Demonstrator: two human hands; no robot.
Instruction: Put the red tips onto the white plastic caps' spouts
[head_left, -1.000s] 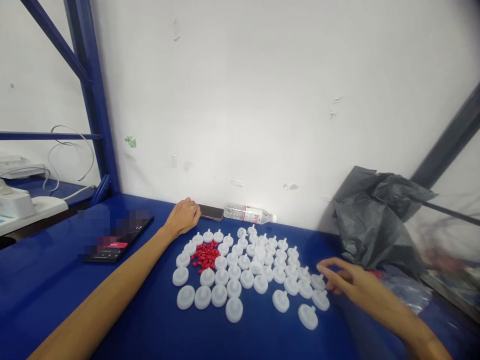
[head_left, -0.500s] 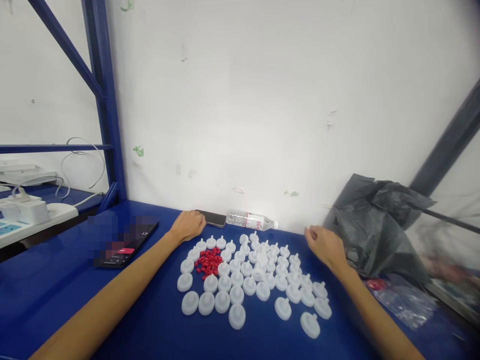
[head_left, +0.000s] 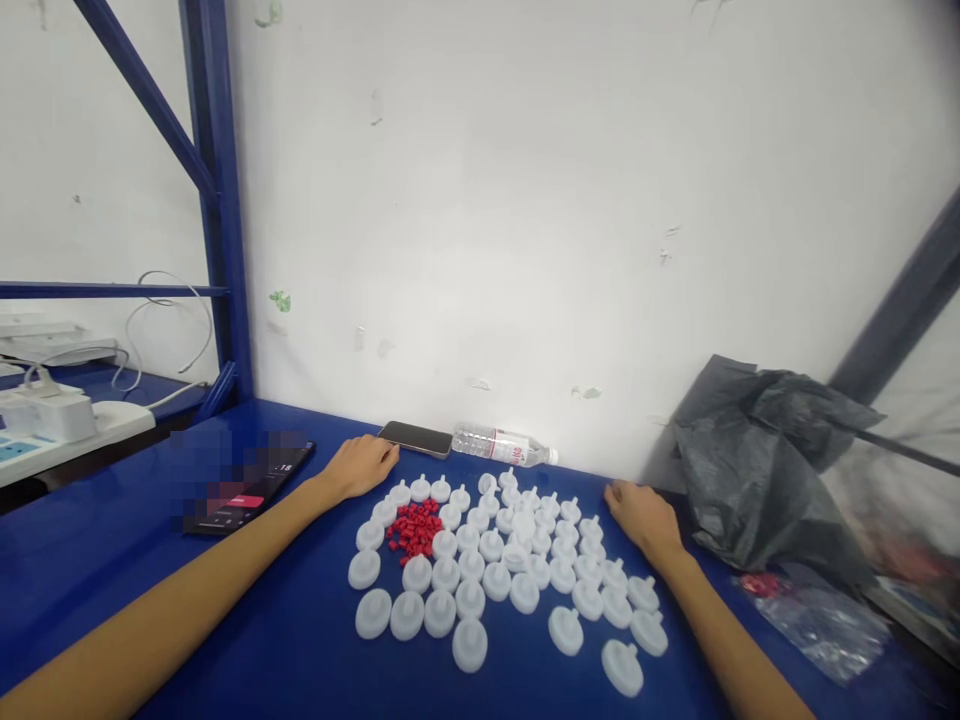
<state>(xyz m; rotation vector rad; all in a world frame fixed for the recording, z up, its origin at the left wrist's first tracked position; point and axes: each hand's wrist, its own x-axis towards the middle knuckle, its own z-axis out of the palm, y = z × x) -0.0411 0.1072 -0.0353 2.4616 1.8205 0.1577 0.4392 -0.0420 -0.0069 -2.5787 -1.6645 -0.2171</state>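
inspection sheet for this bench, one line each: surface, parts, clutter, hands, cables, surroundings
Surface: blue tabletop, with bare areas around the parts.
Parts: many white round pieces with stems, spread out; a pile of small red pieces among them, toward the left.
Clutter: dark phone; bottle on its side near the wall; lit-screen device at left; dark grey bag and clear plastic at right.
Hands: left hand near the phone; right hand beyond the white pieces at right; nothing seen held.
Cables: white cable by the power strip, far left.
Surroundings: marked white wall, blue metal frame.
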